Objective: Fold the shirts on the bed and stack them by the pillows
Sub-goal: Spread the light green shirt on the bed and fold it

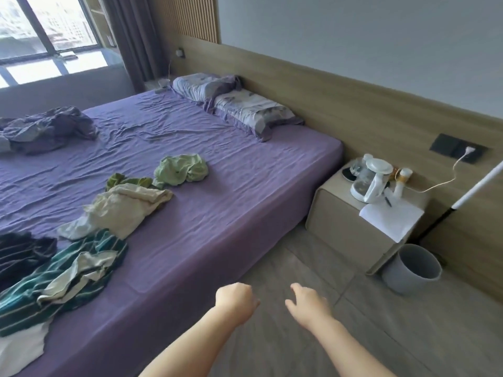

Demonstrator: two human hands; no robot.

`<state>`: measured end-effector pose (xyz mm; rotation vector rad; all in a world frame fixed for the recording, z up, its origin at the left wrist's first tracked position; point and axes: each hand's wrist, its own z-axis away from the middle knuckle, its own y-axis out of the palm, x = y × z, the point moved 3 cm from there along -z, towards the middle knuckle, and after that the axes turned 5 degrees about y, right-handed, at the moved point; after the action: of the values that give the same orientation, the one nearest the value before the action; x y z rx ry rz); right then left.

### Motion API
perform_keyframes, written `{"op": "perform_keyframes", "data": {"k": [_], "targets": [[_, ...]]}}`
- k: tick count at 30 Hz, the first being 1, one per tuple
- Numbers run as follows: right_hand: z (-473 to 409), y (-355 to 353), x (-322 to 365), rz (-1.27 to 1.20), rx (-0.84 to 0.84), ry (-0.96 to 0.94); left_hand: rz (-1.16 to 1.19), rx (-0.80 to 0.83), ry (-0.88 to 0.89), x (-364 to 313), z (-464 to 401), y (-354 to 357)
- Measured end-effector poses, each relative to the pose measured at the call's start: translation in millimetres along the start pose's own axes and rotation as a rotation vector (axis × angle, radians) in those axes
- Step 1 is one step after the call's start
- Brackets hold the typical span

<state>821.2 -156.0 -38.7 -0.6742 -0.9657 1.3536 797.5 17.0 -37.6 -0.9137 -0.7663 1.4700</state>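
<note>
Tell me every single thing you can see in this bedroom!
bed: one, purple sheet, fills the left and middle
pillows: two, pale patterned with purple edges, at the headboard
crumpled shirts: light green; cream; green striped; dark striped; white; along the near bed edge
bedding heap: one, purple-grey, far left
nightstand: one, beige, right of the bed
kettle: one, white and clear, on the nightstand
paper: one, white, on the nightstand
bin: one, grey, on the floor
left hand: fingers curled, holding nothing
right hand: relaxed, holding nothing
</note>
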Motion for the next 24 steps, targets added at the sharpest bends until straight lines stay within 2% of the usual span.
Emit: {"op": "perform_keyframes", "data": {"k": [5,12,24], "targets": [[-38.0,-9.9,-0.6,-0.021,0.026,0.01,-0.025,0.031,0.051,1.6,-43.9,-22.1],[-113.5,-38.1,-10.2,0.016,0.091,-0.012,0.004,0.061,-0.004,-2.5,-110.2,-38.5],[-267.9,-119.9,-26.6,0.258,0.181,-0.258,0.206,0.023,-0.26,-30.6,-213.4,-90.7]]}}
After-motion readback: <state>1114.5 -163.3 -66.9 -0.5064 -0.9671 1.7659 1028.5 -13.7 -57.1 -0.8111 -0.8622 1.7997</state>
